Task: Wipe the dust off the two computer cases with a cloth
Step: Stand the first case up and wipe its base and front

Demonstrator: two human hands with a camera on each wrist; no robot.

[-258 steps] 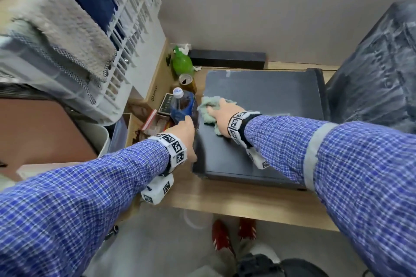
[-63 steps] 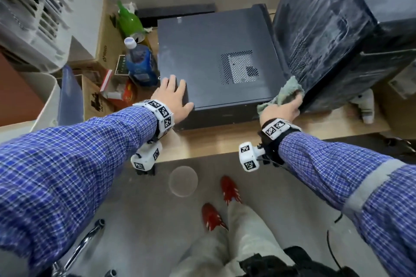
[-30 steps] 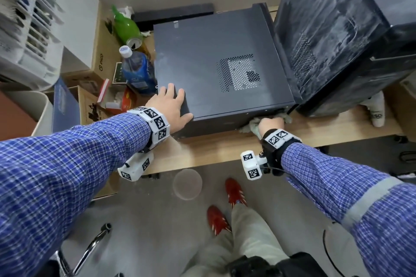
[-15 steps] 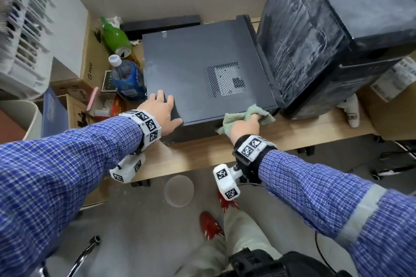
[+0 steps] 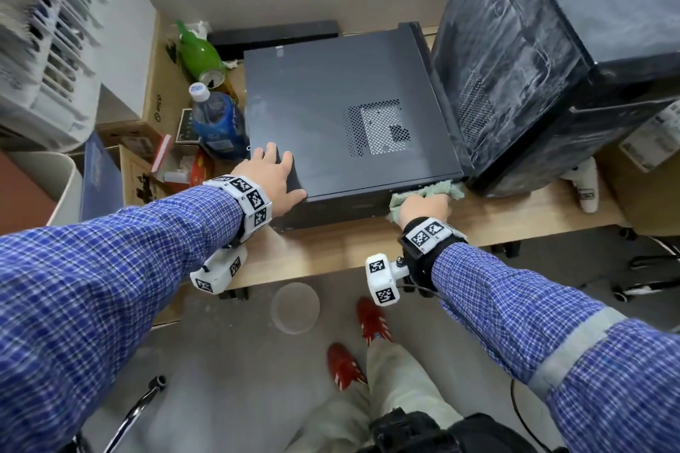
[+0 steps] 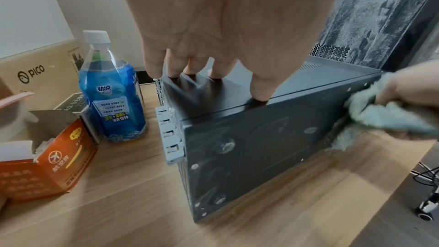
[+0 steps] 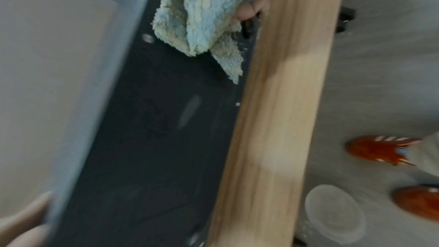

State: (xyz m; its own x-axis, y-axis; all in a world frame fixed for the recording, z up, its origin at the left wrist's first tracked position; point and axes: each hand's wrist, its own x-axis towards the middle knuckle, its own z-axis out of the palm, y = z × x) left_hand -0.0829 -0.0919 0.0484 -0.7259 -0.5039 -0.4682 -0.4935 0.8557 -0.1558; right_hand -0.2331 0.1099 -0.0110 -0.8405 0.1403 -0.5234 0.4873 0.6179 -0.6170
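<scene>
Cloth [image 5: 427,193] wedged between flat case [image 5: 342,129] and tower [image 5: 533,59].

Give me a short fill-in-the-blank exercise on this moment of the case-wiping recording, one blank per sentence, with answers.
1. The right hand grips a pale green ____.
2. The cloth is pressed against the near face of the computer case that lies ____ on the wooden table.
3. The left hand rests on that case's ____ panel.
4. The blue bottle wears a ____ cap.

Answers: cloth; flat; top; white

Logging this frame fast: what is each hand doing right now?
Left hand: open, resting on the flat computer case.
Right hand: gripping the cloth.
</scene>
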